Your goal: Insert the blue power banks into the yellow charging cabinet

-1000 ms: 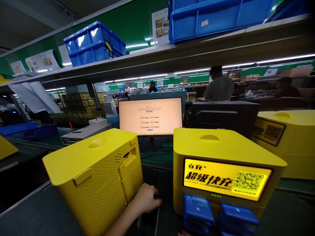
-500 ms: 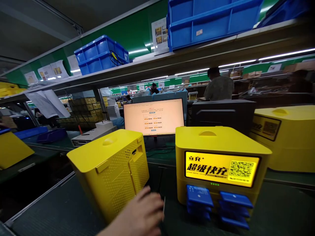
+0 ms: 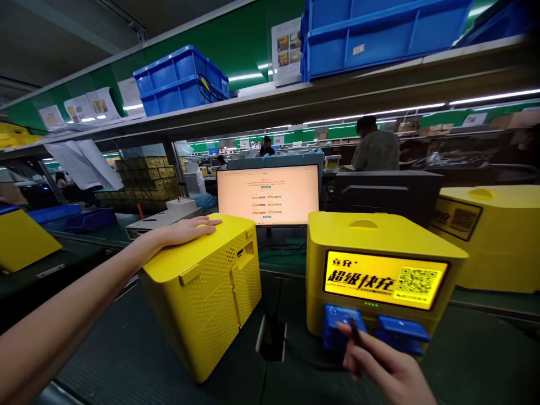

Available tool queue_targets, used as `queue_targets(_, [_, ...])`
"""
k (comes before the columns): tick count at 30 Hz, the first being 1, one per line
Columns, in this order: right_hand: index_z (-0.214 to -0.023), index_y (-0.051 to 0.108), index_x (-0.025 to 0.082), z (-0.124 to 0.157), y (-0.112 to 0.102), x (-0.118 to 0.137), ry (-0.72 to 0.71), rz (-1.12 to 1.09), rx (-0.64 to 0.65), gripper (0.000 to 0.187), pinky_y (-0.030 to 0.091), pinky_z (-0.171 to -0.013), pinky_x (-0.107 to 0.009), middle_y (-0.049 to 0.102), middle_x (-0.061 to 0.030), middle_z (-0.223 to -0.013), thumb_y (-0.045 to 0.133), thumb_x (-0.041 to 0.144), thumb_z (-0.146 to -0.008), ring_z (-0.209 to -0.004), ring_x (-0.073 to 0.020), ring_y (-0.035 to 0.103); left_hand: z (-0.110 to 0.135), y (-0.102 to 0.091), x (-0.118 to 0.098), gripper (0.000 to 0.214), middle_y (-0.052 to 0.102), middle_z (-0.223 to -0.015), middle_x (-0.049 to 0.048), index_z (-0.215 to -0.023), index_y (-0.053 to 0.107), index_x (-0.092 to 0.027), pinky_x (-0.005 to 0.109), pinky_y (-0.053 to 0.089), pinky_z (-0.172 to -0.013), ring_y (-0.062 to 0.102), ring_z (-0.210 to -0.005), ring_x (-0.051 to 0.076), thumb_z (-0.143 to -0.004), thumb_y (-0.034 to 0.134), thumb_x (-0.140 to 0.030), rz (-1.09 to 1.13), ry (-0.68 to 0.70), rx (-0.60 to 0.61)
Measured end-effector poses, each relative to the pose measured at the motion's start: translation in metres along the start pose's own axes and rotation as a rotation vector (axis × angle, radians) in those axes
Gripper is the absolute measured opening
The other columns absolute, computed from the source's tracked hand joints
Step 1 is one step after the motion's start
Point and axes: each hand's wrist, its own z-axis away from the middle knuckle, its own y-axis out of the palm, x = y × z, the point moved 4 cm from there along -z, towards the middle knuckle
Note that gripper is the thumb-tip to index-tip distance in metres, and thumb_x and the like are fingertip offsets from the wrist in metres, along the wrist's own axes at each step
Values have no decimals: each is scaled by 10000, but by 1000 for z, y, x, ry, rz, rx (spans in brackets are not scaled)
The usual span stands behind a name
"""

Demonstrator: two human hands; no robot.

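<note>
L hand (image 3: 185, 230) atop yellow box (image 3: 206, 292); R hand (image 3: 379, 365) apart.

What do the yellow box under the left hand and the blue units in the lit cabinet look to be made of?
Yellow perforated box: probably moulded plastic, matte, with rounded edges and a fine hole grid. Blue slot units: likely smooth plastic with a slight sheen.
</note>
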Motion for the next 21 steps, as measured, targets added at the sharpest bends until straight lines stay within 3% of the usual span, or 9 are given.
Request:
queue_targets(2, [-1106, 656, 203, -23, 30, 24, -58, -18, 98, 420, 493, -450, -231, 629, 2, -559, 504, 495, -845, -483, -142, 577, 14, -1, -4, 506, 293, -1482, 2, -1329, 390, -257, 488, 233, -1067, 361, -1277, 204, -940, 243, -545, -2, 29, 4])
queue_targets(5, [-1130, 634, 225, -52, 72, 57, -334, 121, 153, 321, 532, -606, -241, 696, -24, -770, 493, 377, -885, -689, -153, 645, 38, -1, -9, 519, 204, -1510, -72, -1351, 333, -380, 488, 169, -1092, 288, -1327, 219, -895, 273, -621, -3, 62, 48])
queue_targets(7, [-1126, 630, 205, -64, 95, 73, -550, 269, 133, 286, 539, -709, -265, 702, -51, -925, 465, 283, -906, -816, -163, 652, 52, 1, -10, 548, 161, -1518, -93, -1360, 311, -416, 493, 144, -1096, 239, -1349, 245, -868, 275, -655, 2, 68, 73])
queue_targets(10, [-1097, 635, 128, -74, 119, 86, -773, 441, 32, 288, 556, -695, -273, 711, -85, -917, 423, 211, -920, -790, -169, 665, 64, 3, -12, 571, 200, -1509, -91, -1359, 346, -398, 480, 140, -1094, 235, -1348, 273, -854, 281, -657, 14, 67, 45])
queue_targets(16, [-1092, 628, 64, -67, 130, 87, -1008, 507, -126, 284, 575, -657, -239, 721, -112, -901, 444, 83, -876, -734, -154, 681, 69, -1, -20, 563, 264, -1494, -43, -1338, 399, -387, 482, 159, -1096, 256, -1343, 295, -844, 339, -651, 63, 56, 34])
queue_targets(21, [-1066, 635, 46, -61, 131, 89, -1071, 534, -147, 284, 583, -624, -243, 718, -124, -917, 467, 36, -837, -718, -162, 681, 70, -4, -23, 574, 251, -1496, -63, -1344, 365, -428, 488, 149, -1106, 237, -1355, 288, -828, 341, -677, 72, 36, 49])
